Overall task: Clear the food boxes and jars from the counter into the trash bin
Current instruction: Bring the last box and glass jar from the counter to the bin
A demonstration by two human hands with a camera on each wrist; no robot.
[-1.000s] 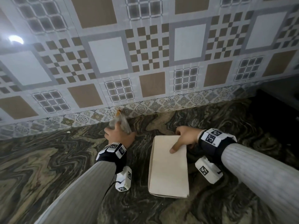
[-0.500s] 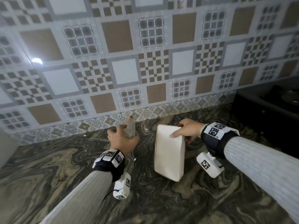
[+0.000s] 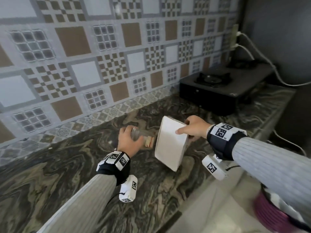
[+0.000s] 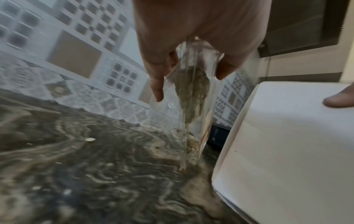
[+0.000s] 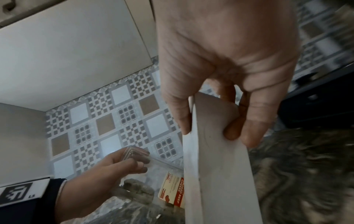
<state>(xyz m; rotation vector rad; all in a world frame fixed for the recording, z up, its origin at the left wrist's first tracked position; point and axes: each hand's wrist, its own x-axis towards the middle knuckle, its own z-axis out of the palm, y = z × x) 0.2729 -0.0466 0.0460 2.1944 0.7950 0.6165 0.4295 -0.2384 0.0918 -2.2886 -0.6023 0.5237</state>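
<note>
Right hand: we see it curled over the top end of the white box, thumb on the broad face, fingers wrapped behind the narrow side.
White box, position: lifted off the counter and tilted, lower corner pointing down, just beside the clear container.
White box, look: plain, unprinted card, flat faces, crisp edges; closed as far as we can tell.
White box, handling: we judge it light and fairly stiff; the wall bows slightly under the fingers in the right wrist view, so a hard squeeze may dent it. A grip across the narrow thickness near one end suits it.
Left hand: closed from above around the upper part of the clear container, fingertips down its sides.
Clear container, position: held just above the counter, left of the box, nearer the tiled wall.
Clear container, look: transparent walls, greyish-brown food clumped inside, an orange-and-cream label on one side.
Clear container, handling: we judge it smooth and possibly slippery, with contents that may shift when tipped; whether glass or plastic, we cannot tell.
Stove: black burner unit at the far right of the counter, well apart.
Trash bin: not in view.
</note>
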